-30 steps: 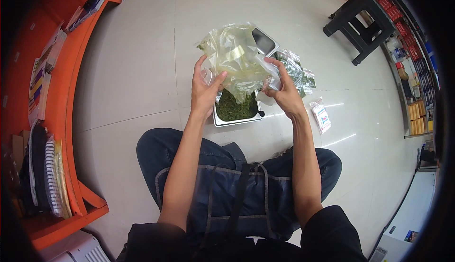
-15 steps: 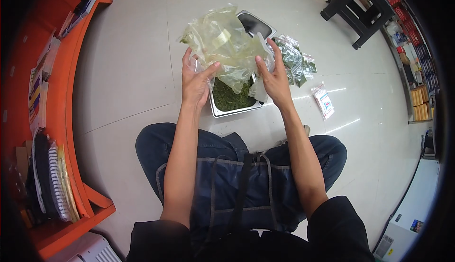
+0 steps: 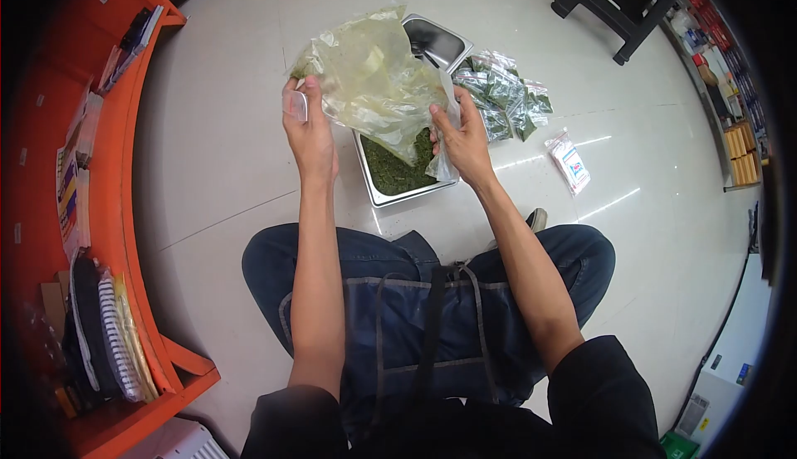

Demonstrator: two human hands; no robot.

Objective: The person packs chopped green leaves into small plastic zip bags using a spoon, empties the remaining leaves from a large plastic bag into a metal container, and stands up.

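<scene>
A large, crumpled, see-through plastic bag [image 3: 365, 73] with a yellowish tint is stretched between my hands. My left hand [image 3: 309, 131] grips its left edge, and a small clear plastic piece [image 3: 295, 106] shows at those fingers. On the other side my right hand [image 3: 463, 139] pinches the bag's whitish right edge. Beneath the bag stands a metal tray [image 3: 378, 200] of chopped green leaves [image 3: 394, 168], partly covered by the bag. Behind it lies a second metal tray [image 3: 440, 40], its far part visible and its near part hidden.
Zip bags of green leaves [image 3: 506, 98] lie right of the trays, with a white packet [image 3: 569, 164] nearer me. A black stool [image 3: 614, 11] stands far right. An orange shelf [image 3: 120, 202] lines the left; stocked shelves [image 3: 730, 102] line the right.
My left hand has moved left and my right hand slightly left and down, spreading the bag wider. The view has shifted a little.
</scene>
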